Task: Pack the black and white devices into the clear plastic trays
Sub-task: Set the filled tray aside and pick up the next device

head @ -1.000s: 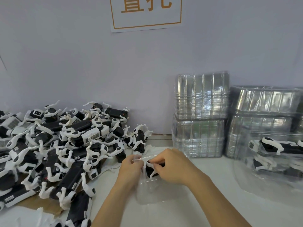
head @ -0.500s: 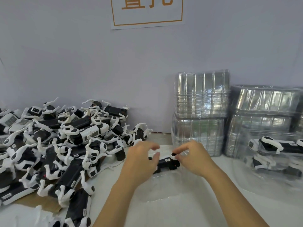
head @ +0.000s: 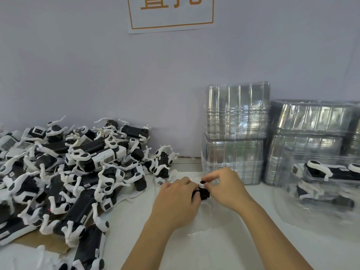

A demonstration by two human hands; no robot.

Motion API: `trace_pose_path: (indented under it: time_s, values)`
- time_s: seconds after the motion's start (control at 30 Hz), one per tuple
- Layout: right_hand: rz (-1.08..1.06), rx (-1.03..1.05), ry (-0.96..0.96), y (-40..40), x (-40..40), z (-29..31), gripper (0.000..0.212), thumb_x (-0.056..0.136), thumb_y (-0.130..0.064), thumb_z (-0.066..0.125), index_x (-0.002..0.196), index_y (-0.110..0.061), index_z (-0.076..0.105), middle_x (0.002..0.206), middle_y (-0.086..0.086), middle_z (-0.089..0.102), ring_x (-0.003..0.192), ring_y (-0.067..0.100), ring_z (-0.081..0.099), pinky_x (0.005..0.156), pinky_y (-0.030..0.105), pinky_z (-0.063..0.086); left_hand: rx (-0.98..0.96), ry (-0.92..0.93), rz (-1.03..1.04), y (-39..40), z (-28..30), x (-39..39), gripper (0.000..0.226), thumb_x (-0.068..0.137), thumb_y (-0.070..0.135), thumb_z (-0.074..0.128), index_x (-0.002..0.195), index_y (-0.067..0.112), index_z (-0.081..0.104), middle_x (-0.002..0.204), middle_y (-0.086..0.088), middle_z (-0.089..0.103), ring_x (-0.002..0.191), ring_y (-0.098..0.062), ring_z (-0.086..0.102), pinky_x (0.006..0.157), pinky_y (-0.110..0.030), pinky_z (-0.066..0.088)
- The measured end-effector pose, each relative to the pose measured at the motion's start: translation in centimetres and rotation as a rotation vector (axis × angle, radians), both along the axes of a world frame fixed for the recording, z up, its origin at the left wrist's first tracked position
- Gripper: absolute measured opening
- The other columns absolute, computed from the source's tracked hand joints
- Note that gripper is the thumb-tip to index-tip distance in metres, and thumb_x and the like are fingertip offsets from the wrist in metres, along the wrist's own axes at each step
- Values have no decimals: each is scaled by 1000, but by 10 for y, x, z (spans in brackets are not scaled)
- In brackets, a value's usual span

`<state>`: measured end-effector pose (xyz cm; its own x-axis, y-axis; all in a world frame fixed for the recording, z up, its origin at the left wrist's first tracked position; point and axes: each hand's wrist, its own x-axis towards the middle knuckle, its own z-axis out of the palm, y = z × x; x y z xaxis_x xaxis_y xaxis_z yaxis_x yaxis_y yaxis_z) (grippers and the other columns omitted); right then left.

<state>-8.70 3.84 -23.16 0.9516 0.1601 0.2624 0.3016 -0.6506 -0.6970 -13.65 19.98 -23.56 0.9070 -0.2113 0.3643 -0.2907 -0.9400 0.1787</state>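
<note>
A black and white device [head: 203, 190] sits between my hands, over a clear plastic tray [head: 210, 221] lying on the white table. My left hand [head: 176, 201] covers the device's left part with curled fingers around it. My right hand [head: 224, 189] pinches the white round piece at the device's right end. Most of the device is hidden by my hands. A big heap of black and white devices [head: 74, 172] fills the left side of the table.
Two stacks of clear trays [head: 235, 133] stand against the wall behind my hands, another stack [head: 309, 133] further right. At the right, packed trays [head: 327, 172] hold devices. A paper sign [head: 171, 12] hangs on the grey wall.
My hands have drawn closer together on the device. The left hand now covers its left part, and the device shows less than half a second ago.
</note>
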Motion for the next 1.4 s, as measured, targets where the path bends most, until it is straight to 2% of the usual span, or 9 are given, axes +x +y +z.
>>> trace_pose_path:
  time_s: [0.1,0.4,0.7,0.8,0.9,0.97,1.13,1.3,1.4]
  values:
    - [-10,0,-16,0,1,-2,19,90,-14,68,104,-23,78,109,-11,73,93,-3,54,66,-2,32,74,-10,30,-6,0,-1,33,103,34,29,114,24,59,114,6,55,106,-17,54,91,-33,32]
    - [-19,3,-28,2,3,-4,19,89,-14,68,102,-23,79,107,-14,73,91,-4,54,69,0,33,86,25,144,-14,0,-3,31,99,30,32,102,16,59,109,-1,54,105,-22,53,96,-35,35]
    - [-36,13,-18,3,3,-5,19,88,-14,68,100,-25,79,102,-14,73,92,-2,57,71,2,34,108,-25,187,-22,-5,-9,34,101,31,29,109,18,59,114,-1,53,111,-21,47,96,-37,32]
    - [-12,8,-17,3,3,-6,22,89,-11,67,102,-26,78,98,-13,70,104,6,60,89,15,47,28,7,196,-18,-2,-4,27,99,26,34,108,18,59,113,0,53,112,-21,48,93,-35,33]
    - [0,-17,-5,4,4,-8,25,90,-12,65,107,-27,76,104,-12,70,118,12,55,105,32,45,-153,14,201,-9,3,1,22,96,21,46,103,20,66,108,2,59,110,-21,52,84,-31,35]
    - [11,-14,4,4,4,-9,25,92,-13,66,109,-28,75,107,-11,70,121,12,53,104,31,44,-240,0,242,-3,4,2,21,95,26,54,110,25,69,117,7,58,115,-17,48,89,-30,35]
    - [22,-39,22,4,5,-9,26,94,-13,64,111,-30,73,115,-8,66,117,10,55,96,22,39,-237,-21,426,14,3,1,31,86,44,64,114,30,68,124,13,55,121,-15,43,89,-32,28]
    - [9,-84,10,7,3,-9,32,93,-7,60,111,-31,71,123,-2,60,101,10,60,92,23,46,-529,38,338,26,-1,3,32,82,39,75,107,22,69,120,11,60,124,-13,45,93,-29,40]
    - [4,-96,22,7,3,-8,30,94,-11,61,110,-34,71,126,0,58,106,13,62,99,30,49,-504,52,326,28,-1,3,32,80,40,78,103,22,65,115,11,58,121,-14,45,93,-32,43]
